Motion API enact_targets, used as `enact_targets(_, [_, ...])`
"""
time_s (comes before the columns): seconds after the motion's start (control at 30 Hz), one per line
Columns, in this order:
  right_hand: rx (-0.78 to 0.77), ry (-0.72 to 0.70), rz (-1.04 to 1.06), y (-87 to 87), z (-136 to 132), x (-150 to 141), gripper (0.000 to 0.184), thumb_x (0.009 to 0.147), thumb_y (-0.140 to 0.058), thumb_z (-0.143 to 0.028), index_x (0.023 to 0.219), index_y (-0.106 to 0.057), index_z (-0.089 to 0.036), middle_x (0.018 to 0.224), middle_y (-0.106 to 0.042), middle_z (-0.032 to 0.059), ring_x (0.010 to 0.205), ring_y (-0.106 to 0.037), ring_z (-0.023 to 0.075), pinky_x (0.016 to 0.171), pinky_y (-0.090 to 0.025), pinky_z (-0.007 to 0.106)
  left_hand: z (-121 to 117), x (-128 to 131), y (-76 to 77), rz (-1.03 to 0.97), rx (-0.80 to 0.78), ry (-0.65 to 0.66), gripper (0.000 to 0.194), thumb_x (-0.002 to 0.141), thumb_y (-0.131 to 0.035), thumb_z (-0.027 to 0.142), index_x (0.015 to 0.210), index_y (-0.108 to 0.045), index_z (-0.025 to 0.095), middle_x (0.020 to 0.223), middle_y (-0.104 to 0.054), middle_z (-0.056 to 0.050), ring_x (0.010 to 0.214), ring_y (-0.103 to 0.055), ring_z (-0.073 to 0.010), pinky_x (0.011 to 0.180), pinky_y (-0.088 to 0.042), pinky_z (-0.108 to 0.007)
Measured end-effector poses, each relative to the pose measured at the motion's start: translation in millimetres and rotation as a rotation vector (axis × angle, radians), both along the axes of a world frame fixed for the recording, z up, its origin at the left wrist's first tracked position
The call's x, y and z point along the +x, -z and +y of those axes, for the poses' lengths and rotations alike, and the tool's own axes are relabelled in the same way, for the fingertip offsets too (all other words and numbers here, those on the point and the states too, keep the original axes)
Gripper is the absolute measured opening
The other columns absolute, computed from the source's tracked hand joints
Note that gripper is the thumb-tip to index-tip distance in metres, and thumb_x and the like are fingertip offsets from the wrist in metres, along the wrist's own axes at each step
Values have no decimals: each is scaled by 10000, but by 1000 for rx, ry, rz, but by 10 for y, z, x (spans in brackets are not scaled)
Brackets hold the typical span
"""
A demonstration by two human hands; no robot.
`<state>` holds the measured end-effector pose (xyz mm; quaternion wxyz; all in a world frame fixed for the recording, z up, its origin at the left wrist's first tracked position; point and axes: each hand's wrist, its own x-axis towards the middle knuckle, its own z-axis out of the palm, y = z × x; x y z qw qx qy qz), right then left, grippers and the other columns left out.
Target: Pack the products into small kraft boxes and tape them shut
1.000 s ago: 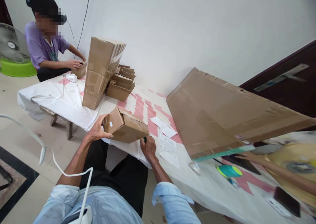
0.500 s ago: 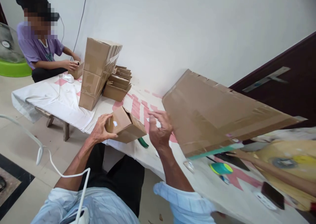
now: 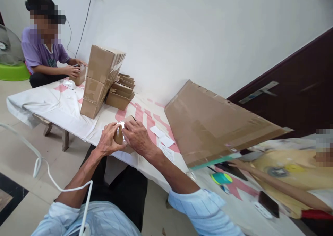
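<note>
A small brown cardboard box is held over the table's near edge, tilted toward me. My left hand is closed round its left side, thumb below and fingers above. My right hand presses against the box's near end, its fingers bent inward and touching the surface. Between the two hands a shiny, whitish strip catches the light on that end; it looks like clear film or tape. What sits under my right fingertips is hidden. White paper slips and a printed sheet lie right of my right hand.
Taped boxes stand stacked at the back left, beside open boxes. A large cardboard panel leans at the right. A person handles another box at far left; another person's arm reaches past a phone.
My right hand has moved left from the air beside the box onto its near end. The shiny strip now shows there, and the paper slips have come into view.
</note>
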<state>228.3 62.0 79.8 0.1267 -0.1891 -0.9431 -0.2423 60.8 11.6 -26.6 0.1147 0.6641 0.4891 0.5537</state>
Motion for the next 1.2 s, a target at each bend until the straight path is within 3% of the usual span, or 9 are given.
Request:
enact_targets(0.9, [-25, -28, 69, 50, -14, 46, 200, 1007, -587, -119, 1019, -777, -181, 1045, -700, 119, 1029, -564, 287, 938, -466, 426, -81, -12, -84, 23, -42, -20, 987, 591, -985, 341, 1488, -583, 254, 1522, -557, -183, 1454, -510, -434, 1204, -426, -616])
enact_targets(1.2, [-100, -86, 176, 116, -46, 52, 221, 972, -618, -93, 833, -745, -207, 944, -694, 103, 982, -586, 275, 912, -485, 430, -101, -3, -113, 43, -73, -28, 978, 603, -983, 341, 1482, -566, 251, 1533, -544, -185, 1459, -505, -428, 1204, -426, -604])
